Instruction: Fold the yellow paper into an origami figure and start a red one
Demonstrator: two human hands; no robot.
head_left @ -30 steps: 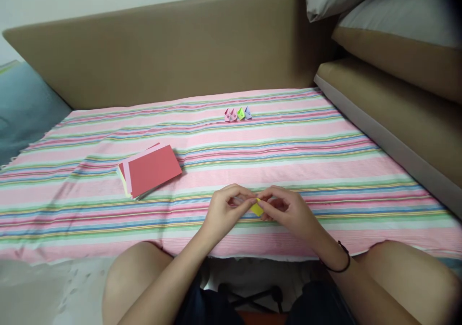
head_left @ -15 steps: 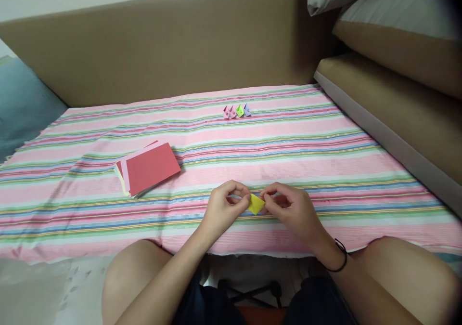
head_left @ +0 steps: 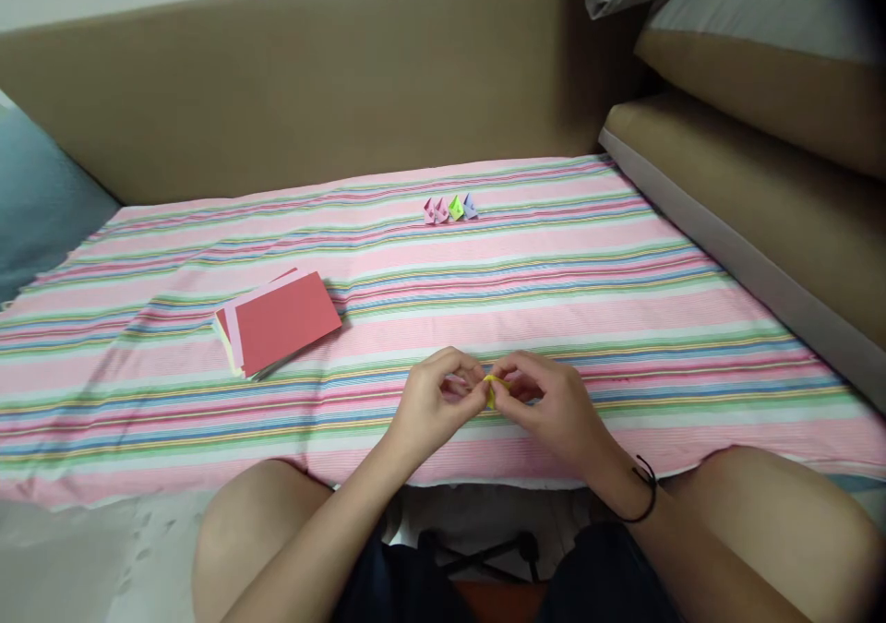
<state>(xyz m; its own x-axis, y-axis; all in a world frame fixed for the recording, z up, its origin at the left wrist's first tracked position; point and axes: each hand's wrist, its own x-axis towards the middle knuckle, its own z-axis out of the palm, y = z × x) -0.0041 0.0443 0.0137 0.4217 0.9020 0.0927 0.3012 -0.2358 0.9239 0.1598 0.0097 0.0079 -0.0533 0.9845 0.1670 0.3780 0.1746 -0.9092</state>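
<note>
A small piece of folded yellow paper point(head_left: 491, 392) is held above the striped cloth, mostly covered by fingertips. My left hand point(head_left: 443, 397) pinches its left side between thumb and forefinger. From the right, my right hand point(head_left: 544, 397) grips the same paper, its thumb pressed over the front. Both hands are closed, and their fingertips nearly meet. Farther back stands a short row of small folded paper pieces: pink ones point(head_left: 436, 210), a lime green one point(head_left: 455, 208) and a lilac one point(head_left: 470, 206).
A stack of coloured paper sheets point(head_left: 287, 323), red on top, lies to the left on the striped cloth point(head_left: 554, 300). Brown cushions point(head_left: 748, 180) line the right side, a brown backrest point(head_left: 311, 88) the rear. A blue cushion point(head_left: 48, 198) is at far left.
My hands have come closer together. My right thumb now covers much of the yellow paper, which showed as a flat diamond before. The view has shifted slightly.
</note>
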